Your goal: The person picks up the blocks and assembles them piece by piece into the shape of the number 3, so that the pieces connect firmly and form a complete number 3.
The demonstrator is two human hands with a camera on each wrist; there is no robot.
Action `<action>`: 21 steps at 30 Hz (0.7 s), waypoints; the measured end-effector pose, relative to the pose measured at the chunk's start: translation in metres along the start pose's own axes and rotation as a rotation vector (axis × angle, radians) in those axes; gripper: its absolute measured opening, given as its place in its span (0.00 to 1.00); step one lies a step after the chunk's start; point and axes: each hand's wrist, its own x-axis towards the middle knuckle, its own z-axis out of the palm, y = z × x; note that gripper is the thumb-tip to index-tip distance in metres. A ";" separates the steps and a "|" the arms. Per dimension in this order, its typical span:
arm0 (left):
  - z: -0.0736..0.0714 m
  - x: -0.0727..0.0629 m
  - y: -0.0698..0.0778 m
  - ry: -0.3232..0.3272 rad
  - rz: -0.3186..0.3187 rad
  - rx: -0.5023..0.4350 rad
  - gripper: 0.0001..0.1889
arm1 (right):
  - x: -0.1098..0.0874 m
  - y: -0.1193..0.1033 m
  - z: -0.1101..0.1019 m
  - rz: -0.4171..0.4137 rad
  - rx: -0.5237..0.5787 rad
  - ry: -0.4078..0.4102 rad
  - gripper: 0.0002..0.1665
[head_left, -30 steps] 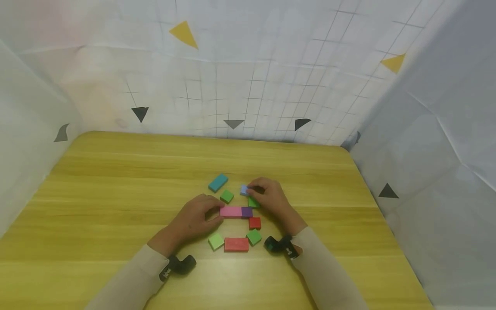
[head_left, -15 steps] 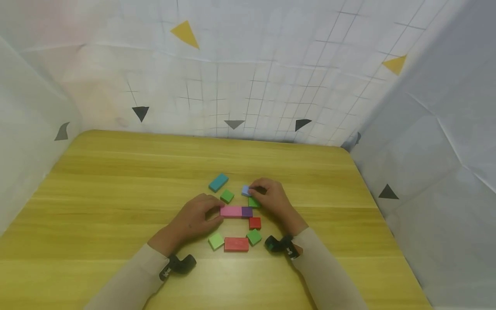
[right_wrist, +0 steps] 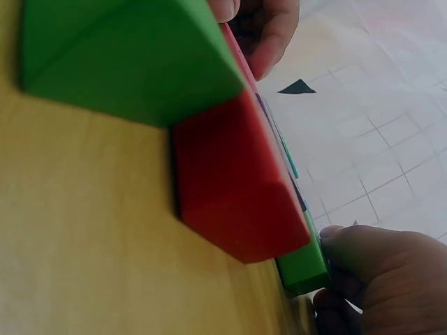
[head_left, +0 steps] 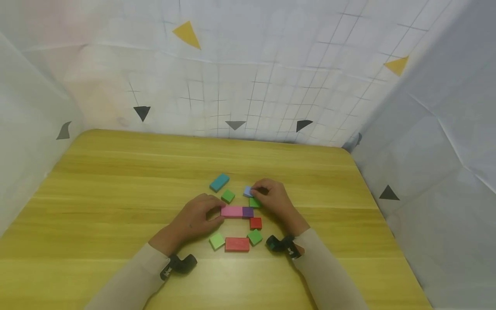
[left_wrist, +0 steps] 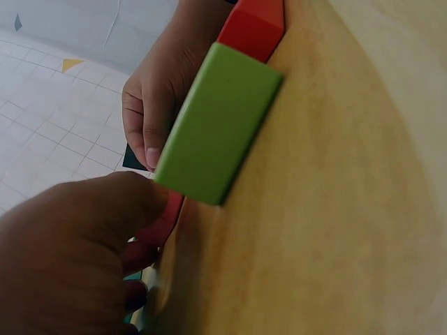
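My left hand (head_left: 197, 216) grips the left end of a pink block (head_left: 232, 212), index finger on the far side and thumb on the near side. A purple block (head_left: 248, 212) touches the pink block's right end. My right hand (head_left: 273, 196) pinches a small light blue block (head_left: 247, 191) between thumb and fingers, just behind a green block (head_left: 254, 202) partly covered by that hand. In the right wrist view this green block (right_wrist: 305, 262) lies beside the right thumb. The left wrist view shows the left thumb against the pink block (left_wrist: 164, 222).
Nearer the body lie a light green block (head_left: 217, 241), a long red block (head_left: 237, 244), another green block (head_left: 255, 237) and a small red block (head_left: 255, 223). Beyond the left hand are a teal block (head_left: 219, 183) and a small green block (head_left: 228, 196). Patterned sheets (head_left: 248, 64) surround the wooden table (head_left: 116, 172).
My right hand has slid the light blue block slightly to the right. The left hand keeps its place on the pink block, and the other blocks stay put.
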 end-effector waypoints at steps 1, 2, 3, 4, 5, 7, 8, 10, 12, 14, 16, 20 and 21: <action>0.000 0.000 0.000 0.001 0.003 -0.001 0.16 | 0.000 0.000 0.000 -0.002 0.001 0.002 0.03; 0.000 0.000 0.000 0.002 0.005 -0.001 0.16 | 0.000 0.001 0.000 -0.007 0.002 0.003 0.03; 0.000 0.000 0.000 0.005 0.008 -0.002 0.16 | 0.000 0.001 0.000 -0.014 0.002 0.005 0.03; 0.000 0.000 0.000 0.007 0.012 -0.004 0.16 | 0.000 0.001 0.000 -0.021 0.005 0.007 0.03; 0.001 0.000 -0.001 0.009 0.015 -0.004 0.16 | 0.000 0.001 0.000 -0.027 0.005 0.009 0.03; 0.001 0.001 -0.001 0.013 0.021 -0.007 0.16 | -0.001 0.001 0.000 -0.031 0.004 0.009 0.03; 0.001 0.001 -0.002 0.016 0.024 -0.006 0.16 | -0.001 0.001 0.000 -0.032 0.006 0.010 0.03; 0.001 0.001 -0.002 0.016 0.029 -0.004 0.16 | -0.001 0.001 0.000 -0.032 0.003 0.010 0.03; 0.001 0.001 -0.003 0.018 0.032 -0.002 0.16 | -0.001 0.001 0.000 -0.028 -0.001 0.009 0.03; 0.002 0.001 -0.003 0.015 0.032 -0.001 0.16 | -0.001 0.001 0.000 -0.027 -0.002 0.007 0.03; 0.001 0.001 -0.004 0.008 0.025 0.000 0.16 | -0.001 0.001 0.000 -0.022 -0.001 0.005 0.02; 0.001 0.001 -0.003 -0.003 0.014 -0.005 0.16 | -0.001 0.001 -0.001 -0.013 -0.004 0.001 0.02; 0.000 0.001 -0.003 -0.005 0.012 -0.005 0.16 | -0.001 0.001 -0.001 -0.011 -0.003 0.002 0.02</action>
